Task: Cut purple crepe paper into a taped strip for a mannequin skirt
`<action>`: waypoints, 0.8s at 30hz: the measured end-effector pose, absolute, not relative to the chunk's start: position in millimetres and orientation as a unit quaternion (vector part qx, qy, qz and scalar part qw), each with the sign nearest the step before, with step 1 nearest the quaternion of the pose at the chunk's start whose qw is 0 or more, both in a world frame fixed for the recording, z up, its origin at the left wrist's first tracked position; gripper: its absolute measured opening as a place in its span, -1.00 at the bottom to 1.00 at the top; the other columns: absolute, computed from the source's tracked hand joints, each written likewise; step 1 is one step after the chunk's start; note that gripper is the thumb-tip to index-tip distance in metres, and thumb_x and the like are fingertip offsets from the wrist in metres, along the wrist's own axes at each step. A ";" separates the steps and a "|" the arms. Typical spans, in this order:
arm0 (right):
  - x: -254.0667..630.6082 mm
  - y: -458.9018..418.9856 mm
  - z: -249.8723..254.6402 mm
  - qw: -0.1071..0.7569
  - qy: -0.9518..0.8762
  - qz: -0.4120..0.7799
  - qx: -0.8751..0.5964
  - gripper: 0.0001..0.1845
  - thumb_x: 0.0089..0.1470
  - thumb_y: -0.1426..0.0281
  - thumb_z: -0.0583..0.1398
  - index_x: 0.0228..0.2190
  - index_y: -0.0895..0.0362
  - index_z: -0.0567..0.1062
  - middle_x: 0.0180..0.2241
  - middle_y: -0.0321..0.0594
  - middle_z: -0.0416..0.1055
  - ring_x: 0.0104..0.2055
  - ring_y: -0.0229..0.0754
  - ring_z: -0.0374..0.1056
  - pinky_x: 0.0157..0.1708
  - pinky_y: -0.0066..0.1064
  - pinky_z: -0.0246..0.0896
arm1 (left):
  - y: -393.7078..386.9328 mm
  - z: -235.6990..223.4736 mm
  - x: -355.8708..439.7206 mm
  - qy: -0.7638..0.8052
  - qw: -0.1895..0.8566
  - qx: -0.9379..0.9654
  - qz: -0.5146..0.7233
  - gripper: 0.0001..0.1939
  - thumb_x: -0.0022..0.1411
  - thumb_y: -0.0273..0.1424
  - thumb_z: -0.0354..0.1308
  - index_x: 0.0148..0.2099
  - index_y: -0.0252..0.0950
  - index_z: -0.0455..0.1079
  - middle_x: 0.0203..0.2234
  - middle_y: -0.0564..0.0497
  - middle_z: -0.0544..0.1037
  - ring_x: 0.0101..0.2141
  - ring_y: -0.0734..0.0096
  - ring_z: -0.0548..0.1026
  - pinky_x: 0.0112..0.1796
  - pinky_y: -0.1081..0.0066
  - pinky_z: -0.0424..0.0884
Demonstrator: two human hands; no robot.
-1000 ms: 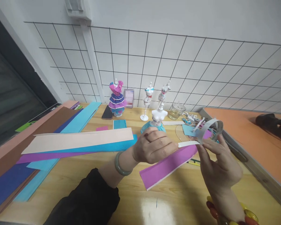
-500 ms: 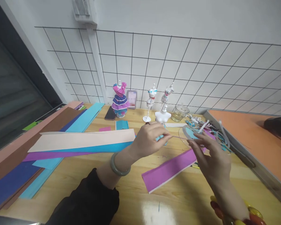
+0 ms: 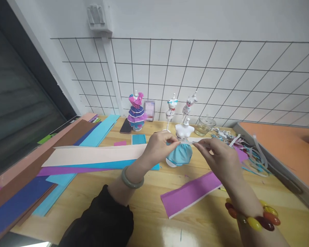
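A small white dress-form mannequin (image 3: 184,131) stands in front of me, with a puffy light-blue paper skirt (image 3: 180,155) around its lower part. A narrow whitish tape-like strip (image 3: 187,142) runs taut across its waist, just above the skirt. One end is pinched between the thumb and finger of my left hand (image 3: 158,149). The other end is in the closed fingertips of my right hand (image 3: 218,157). Whether the strip touches the mannequin I cannot tell. Below my right hand lies a purple paper strip (image 3: 190,195) with a white edge.
Long crepe-paper pieces (image 3: 92,156) lie on the left. Behind stand a dressed mannequin (image 3: 136,113), two more mannequins (image 3: 172,104), a phone (image 3: 126,126) and a glass jar (image 3: 205,126). Paper scraps (image 3: 252,156) pile up beside an orange-bottomed tray (image 3: 275,147) on the right.
Both hands have brought the strip to the mannequin's waist, where the light-blue skirt now shows between them. The round clear disc near my right hand is out of sight. The view has shifted slightly.
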State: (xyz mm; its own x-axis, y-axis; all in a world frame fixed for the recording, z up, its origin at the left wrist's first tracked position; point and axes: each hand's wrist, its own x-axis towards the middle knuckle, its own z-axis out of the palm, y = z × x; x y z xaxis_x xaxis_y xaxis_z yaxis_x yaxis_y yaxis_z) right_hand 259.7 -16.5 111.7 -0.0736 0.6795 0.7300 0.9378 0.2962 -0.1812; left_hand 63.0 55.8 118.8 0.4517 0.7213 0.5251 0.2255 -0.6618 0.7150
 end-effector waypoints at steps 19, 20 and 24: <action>262.2 -1.9 105.7 0.387 -0.696 -0.204 -0.569 -0.82 0.06 0.29 0.21 -0.47 0.14 0.41 -0.55 -0.27 0.39 -0.55 -0.30 0.26 -0.54 -0.45 0.08 | 72.1 107.3 66.4 0.236 0.277 0.809 0.462 -0.96 0.12 -0.44 0.14 -0.37 -0.28 0.38 -0.26 -0.03 0.50 -0.16 0.35 0.44 -0.11 0.32 0.33; 262.2 -2.0 106.1 0.386 -0.696 -0.206 -0.569 -0.82 0.06 0.29 0.21 -0.47 0.14 0.41 -0.56 -0.27 0.38 -0.55 -0.30 0.26 -0.54 -0.46 0.07 | 72.1 107.0 66.9 0.236 0.284 0.808 0.459 -0.96 0.13 -0.43 0.13 -0.37 -0.28 0.37 -0.27 -0.02 0.51 -0.16 0.35 0.45 -0.11 0.32 0.33; 262.8 -2.0 108.0 0.389 -0.698 -0.209 -0.564 -0.84 0.04 0.31 0.22 -0.46 0.14 0.42 -0.58 -0.29 0.34 -0.53 -0.29 0.24 -0.53 -0.45 0.06 | 71.8 106.3 69.1 0.241 0.305 0.806 0.446 -0.93 0.16 -0.39 0.10 -0.35 -0.28 0.34 -0.30 -0.01 0.53 -0.20 0.36 0.47 -0.14 0.33 0.34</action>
State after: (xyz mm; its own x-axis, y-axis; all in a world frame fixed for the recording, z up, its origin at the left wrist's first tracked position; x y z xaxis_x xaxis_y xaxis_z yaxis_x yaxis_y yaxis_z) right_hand 262.8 -2.0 108.0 -0.0607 0.6240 0.7790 0.9496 0.2765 -0.1475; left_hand 69.1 71.8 106.3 0.4861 0.6605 0.5722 0.1162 -0.6978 0.7068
